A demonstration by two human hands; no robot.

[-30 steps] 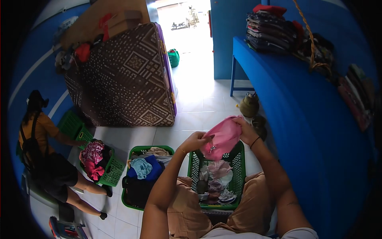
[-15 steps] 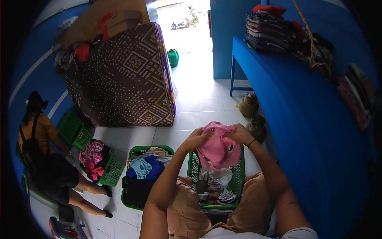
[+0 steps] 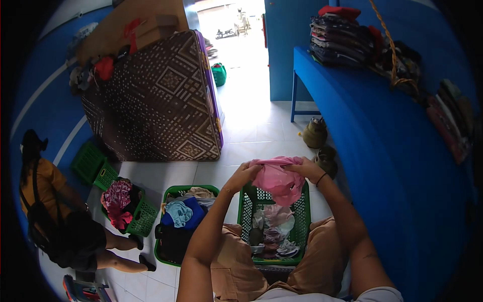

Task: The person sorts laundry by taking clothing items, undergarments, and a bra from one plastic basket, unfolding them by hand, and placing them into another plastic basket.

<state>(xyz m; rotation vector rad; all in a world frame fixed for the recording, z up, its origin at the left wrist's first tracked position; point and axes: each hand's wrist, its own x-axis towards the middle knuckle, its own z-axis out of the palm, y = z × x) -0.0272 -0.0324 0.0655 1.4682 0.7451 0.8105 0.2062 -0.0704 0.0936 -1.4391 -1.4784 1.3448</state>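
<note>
A pink garment (image 3: 279,181) hangs bunched between my two hands, above the far half of a green plastic basket (image 3: 307,221). My left hand (image 3: 245,175) grips its left edge, and my right hand (image 3: 308,170) is closed on its upper right edge. Inside the basket, between my knees, lie small pale clothes (image 3: 274,229) in white, pink and grey. The exact kind of the pink garment cannot be made out. To the left of my left forearm stands another green basket (image 3: 160,246) with a light blue cloth (image 3: 178,213), a dark blue piece and black clothing.
A person (image 3: 60,211) with a backpack stands at left beside a basket of pink and red clothes (image 3: 118,201). A patterned mattress (image 3: 156,100) leans upright behind. At right runs a blue table (image 3: 362,121) with folded clothes (image 3: 342,40); green gas cylinders (image 3: 315,133) stand beside it.
The pink garment has risen and drawn together, uncovering more of the basket's far end. Both hands keep hold of it. The person at left has shifted slightly toward the camera.
</note>
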